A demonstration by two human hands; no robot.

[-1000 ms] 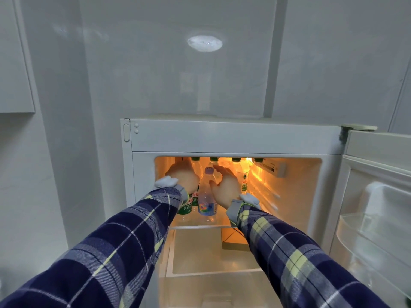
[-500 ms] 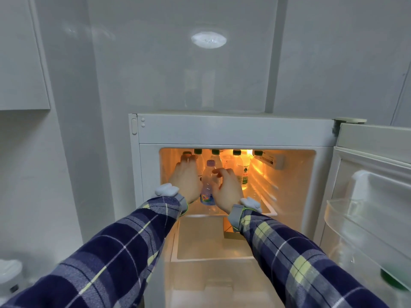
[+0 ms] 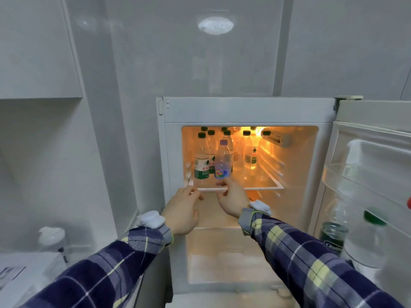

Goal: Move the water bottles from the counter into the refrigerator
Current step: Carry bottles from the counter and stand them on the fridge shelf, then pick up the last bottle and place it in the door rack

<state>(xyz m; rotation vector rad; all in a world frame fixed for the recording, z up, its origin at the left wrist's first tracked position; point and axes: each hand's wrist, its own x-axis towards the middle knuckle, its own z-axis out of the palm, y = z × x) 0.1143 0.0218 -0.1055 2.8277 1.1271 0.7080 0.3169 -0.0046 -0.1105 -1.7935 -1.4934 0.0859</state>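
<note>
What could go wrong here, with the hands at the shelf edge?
1. The purple-capped bottle stands at the front of the shelf; the right hand, just below it, might tip it out.
2. The green-capped bottles stand tightly packed; a toppled one could knock over others.

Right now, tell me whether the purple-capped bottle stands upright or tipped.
Upright: the purple-capped bottle stands cap-up at the front of the top shelf, neither hand touching it.

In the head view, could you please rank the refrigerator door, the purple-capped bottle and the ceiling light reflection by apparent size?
1. refrigerator door, though nearness to the camera inflates it.
2. purple-capped bottle.
3. ceiling light reflection, looking close to the bottle in area, so unsure.
</note>
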